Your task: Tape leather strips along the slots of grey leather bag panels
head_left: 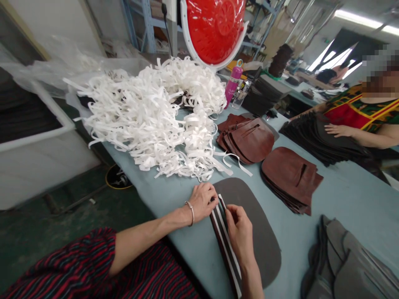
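A long dark strip with white lengthwise bands (225, 241) runs from between my hands down to the bottom edge of the view. My left hand (204, 201), wearing a bracelet, is closed with its fingertips on the strip's far end. The fingers of my right hand (240, 228) pinch the strip's right edge, close to that end, where a narrow white-faced piece stands up. Part of the strip is covered by the right hand and forearm. Beneath it and to the right lies a flat dark grey panel with rounded corners (262, 232).
Beyond my hands spreads a large heap of white ribbon-like strips (140, 116). Brown slotted pieces lie in a left stack (257, 139) and a right stack (289, 176). Grey pieces (352, 261) occupy the near right. A pink bottle (232, 85) stands behind; a person (349, 133) touches black pieces.
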The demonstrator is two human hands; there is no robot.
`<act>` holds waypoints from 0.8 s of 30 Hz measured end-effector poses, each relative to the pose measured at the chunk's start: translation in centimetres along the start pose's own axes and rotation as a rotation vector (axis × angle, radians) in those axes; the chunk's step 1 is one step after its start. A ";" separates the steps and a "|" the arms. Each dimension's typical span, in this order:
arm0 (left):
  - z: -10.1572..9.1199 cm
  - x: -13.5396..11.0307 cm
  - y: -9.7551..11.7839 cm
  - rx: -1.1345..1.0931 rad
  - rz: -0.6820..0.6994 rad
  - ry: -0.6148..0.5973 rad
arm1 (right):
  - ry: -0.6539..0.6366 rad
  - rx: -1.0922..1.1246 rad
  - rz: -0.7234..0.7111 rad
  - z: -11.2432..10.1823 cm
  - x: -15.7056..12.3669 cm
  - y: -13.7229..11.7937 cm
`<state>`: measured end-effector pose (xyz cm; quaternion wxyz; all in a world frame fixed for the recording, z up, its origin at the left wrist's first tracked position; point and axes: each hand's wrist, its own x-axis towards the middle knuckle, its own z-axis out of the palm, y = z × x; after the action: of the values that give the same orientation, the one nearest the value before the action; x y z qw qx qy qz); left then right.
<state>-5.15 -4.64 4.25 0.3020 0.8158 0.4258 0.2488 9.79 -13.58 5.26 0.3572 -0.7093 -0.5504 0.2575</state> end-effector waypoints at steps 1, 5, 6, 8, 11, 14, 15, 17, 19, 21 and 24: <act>0.0 0.1 0.0 -0.001 -0.011 0.002 | -0.003 -0.056 -0.028 0.0 -1.1 0.2; 0.0 0.3 -0.2 -0.037 -0.055 -0.026 | 0.032 -0.255 -0.153 0.9 -4.4 1.2; -0.1 0.5 -0.2 -0.055 -0.076 -0.047 | 0.058 -0.279 -0.173 1.2 -4.9 1.4; -0.2 0.9 -0.4 -0.082 -0.114 -0.100 | 0.097 -0.312 -0.202 1.7 -5.3 1.8; -0.4 1.6 -0.7 -0.086 -0.122 -0.171 | 0.130 -0.333 -0.232 2.0 -5.3 2.1; -0.3 2.0 -1.0 -0.079 -0.109 -0.186 | 0.151 -0.338 -0.252 2.1 -5.3 2.2; -0.2 2.1 -1.1 -0.074 -0.102 -0.176 | 0.154 -0.337 -0.257 2.1 -5.3 2.1; 0.0 2.1 -1.3 -0.060 -0.083 -0.143 | 0.160 -0.335 -0.263 2.0 -5.3 2.1; 0.2 2.0 -1.3 -0.045 -0.063 -0.110 | 0.166 -0.332 -0.266 2.1 -5.3 2.1; 0.3 1.9 -1.3 -0.033 -0.045 -0.087 | 0.170 -0.328 -0.270 2.1 -5.3 2.1; 0.4 2.0 -1.2 -0.020 -0.022 -0.067 | 0.170 -0.328 -0.269 2.2 -5.3 2.2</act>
<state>-4.54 -2.55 3.47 0.3268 0.8159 0.4221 0.2221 8.04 -18.56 2.09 0.3136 -0.6972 -0.6424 0.0538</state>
